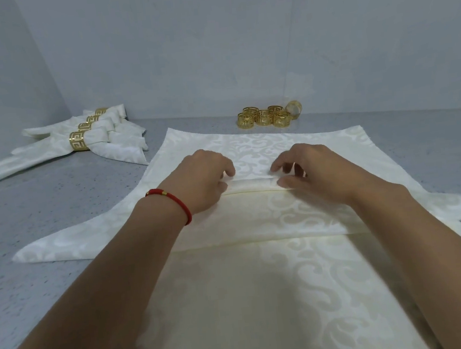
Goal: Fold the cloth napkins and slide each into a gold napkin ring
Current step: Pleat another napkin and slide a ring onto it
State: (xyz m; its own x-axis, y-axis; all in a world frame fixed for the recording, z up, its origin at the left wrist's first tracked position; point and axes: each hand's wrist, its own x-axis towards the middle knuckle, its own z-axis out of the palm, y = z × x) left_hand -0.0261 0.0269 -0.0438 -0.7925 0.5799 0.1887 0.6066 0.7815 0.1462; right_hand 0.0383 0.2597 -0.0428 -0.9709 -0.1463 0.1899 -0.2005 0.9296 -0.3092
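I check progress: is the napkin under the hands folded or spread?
Partly folded: both hands, left hand and right hand, pinch a narrow pleat in the napkin.

Satiny damask cloth napkin (263, 148), shiny gold metal rings (264, 117), matt speckled table (57, 202).

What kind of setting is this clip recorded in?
Probably a bare staging workspace, not a dining room: a speckled grey countertop against plain grey walls, holding only cream damask napkins and loose gold cut-out napkin rings.
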